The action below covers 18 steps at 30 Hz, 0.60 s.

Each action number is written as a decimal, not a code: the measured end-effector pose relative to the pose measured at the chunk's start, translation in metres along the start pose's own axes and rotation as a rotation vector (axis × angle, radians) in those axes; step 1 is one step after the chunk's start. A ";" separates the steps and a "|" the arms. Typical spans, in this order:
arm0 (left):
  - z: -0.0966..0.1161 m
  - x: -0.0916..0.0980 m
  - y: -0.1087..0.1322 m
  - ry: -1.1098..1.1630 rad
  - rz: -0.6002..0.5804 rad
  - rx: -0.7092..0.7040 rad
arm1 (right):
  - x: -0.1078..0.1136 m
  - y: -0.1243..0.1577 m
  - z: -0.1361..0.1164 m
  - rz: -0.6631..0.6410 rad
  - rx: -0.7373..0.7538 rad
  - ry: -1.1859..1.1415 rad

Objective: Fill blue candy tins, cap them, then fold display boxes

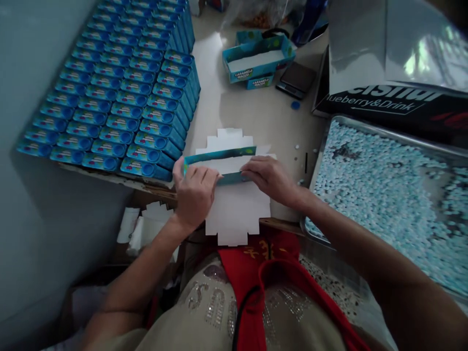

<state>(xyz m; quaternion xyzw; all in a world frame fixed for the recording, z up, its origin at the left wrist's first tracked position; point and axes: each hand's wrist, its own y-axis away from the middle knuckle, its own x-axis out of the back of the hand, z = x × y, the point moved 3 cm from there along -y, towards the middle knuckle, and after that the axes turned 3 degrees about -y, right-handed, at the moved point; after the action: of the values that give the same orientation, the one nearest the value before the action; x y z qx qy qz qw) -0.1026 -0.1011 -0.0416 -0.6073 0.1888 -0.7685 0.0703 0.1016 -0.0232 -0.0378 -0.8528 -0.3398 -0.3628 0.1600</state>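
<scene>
A cardboard box tray (234,179), blue-green on its walls with a white inside, lies in front of me at the table's near edge. My left hand (196,192) grips its left end, thumb and fingers closed around the wall. My right hand (270,178) pinches the near wall by the right end, fingertips pressed together. Beneath the tray is a flat white die-cut cardboard sheet (237,212) whose notched flaps stick out toward me and away; whether it is one sheet or a stack I cannot tell.
Rows of blue boxes (124,100) fill the left side. Finished-looking trays (258,58) stand at the back, beside a small scale (297,78). To the right, a metal pan (317,170) holds pale blue candies, with a black carton (387,105) behind it.
</scene>
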 end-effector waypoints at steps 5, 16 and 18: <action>0.025 -0.013 0.022 -0.060 0.073 -0.017 | -0.010 0.025 -0.007 0.032 0.064 0.266; 0.006 -0.034 -0.029 0.182 -0.496 0.211 | -0.028 0.013 0.014 0.117 -0.008 0.392; 0.004 -0.035 -0.030 0.166 -0.440 0.219 | -0.033 0.021 0.004 0.138 0.068 0.497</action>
<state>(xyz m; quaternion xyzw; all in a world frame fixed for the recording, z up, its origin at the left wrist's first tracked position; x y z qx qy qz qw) -0.0867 -0.0626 -0.0609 -0.5573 -0.0269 -0.8284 -0.0490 0.1016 -0.0517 -0.0656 -0.7527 -0.2429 -0.5379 0.2916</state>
